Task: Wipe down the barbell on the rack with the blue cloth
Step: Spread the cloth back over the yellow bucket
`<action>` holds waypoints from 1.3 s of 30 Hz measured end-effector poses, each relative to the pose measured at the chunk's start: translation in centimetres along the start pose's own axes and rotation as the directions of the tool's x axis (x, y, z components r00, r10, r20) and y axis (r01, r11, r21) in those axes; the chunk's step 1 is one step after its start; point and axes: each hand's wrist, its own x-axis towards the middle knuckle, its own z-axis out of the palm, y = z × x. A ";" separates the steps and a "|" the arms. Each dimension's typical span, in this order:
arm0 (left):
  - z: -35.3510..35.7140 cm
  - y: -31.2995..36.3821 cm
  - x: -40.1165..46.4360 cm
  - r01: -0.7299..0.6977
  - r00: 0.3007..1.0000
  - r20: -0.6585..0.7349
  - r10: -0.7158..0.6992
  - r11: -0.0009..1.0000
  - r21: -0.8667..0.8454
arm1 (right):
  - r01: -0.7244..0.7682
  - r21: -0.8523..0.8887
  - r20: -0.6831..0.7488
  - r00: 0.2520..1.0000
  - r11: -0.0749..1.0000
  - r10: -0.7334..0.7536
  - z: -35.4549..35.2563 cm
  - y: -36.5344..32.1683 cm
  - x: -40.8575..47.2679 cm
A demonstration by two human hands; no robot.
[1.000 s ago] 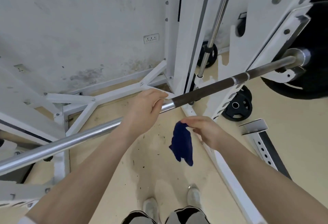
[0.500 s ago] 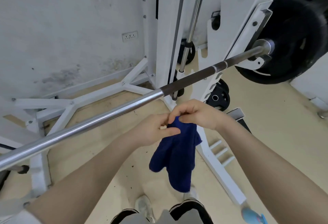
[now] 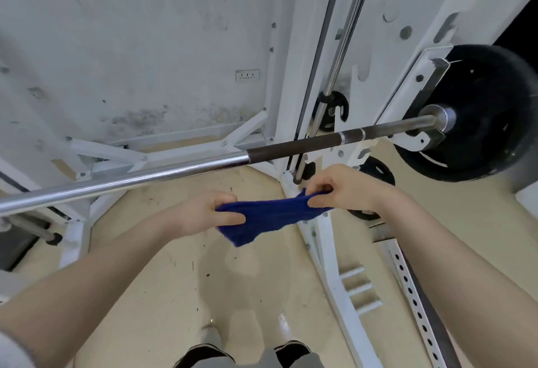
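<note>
hands parted, left hand (image 3: 203, 212), right hand (image 3: 346, 190), stretching blue cloth (image 3: 270, 216)

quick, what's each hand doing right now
Left hand: closed, pinching one end of the blue cloth.
Right hand: closed, pinching the other end.

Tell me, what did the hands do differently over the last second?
The left hand let go of the barbell and came down to pinch the blue cloth. The right hand kept its grip, and together they pulled the cloth out flat between them. The barbell stayed on the rack, untouched by the cloth.
</note>
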 end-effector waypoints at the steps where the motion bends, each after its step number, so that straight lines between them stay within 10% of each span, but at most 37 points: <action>1: 1.0 0.1 0.0 -0.004 0.994 -0.114 -0.003 0.998 -0.062 | -0.024 -0.050 -0.028 0.999 0.998 0.023 0.3 0.5 0.1; 7: 8.8 1.1 -0.5 -0.096 0.877 -0.480 0.015 0.985 -0.145 | -0.212 0.459 -0.051 0.963 0.863 0.264 4.4 1.8 0.9; 11: 13.6 -0.3 -1.9 -0.075 0.847 -0.522 0.101 0.995 0.072 | -0.285 0.909 0.203 0.940 0.303 0.274 7.2 -0.3 0.9; 14: 16.9 -1.0 -4.0 0.076 0.819 -0.559 -0.133 0.989 -0.124 | -0.388 0.922 0.382 0.898 -0.018 0.219 9.9 -2.9 0.7; 20: 19.8 -2.5 -8.4 0.294 0.557 -0.755 -0.345 0.932 -0.209 | -0.502 0.817 0.533 0.845 -0.283 0.040 14.3 -8.9 -0.9; 26: 21.6 -6.3 -14.3 0.436 0.232 -0.906 -0.355 0.870 -0.229 | -0.600 0.786 0.596 0.799 -0.147 -0.078 19.2 -14.3 -3.3; 31: 24.4 -9.0 -24.1 0.548 0.361 -0.897 -0.256 0.836 -0.018 | -0.630 0.776 0.631 0.772 0.042 -0.079 23.3 -19.2 -5.2; 39: 32.7 -14.3 -44.7 0.702 0.474 -0.876 -0.092 0.640 0.313 | -0.174 0.340 0.570 0.820 0.924 -0.055 36.0 -28.0 -11.8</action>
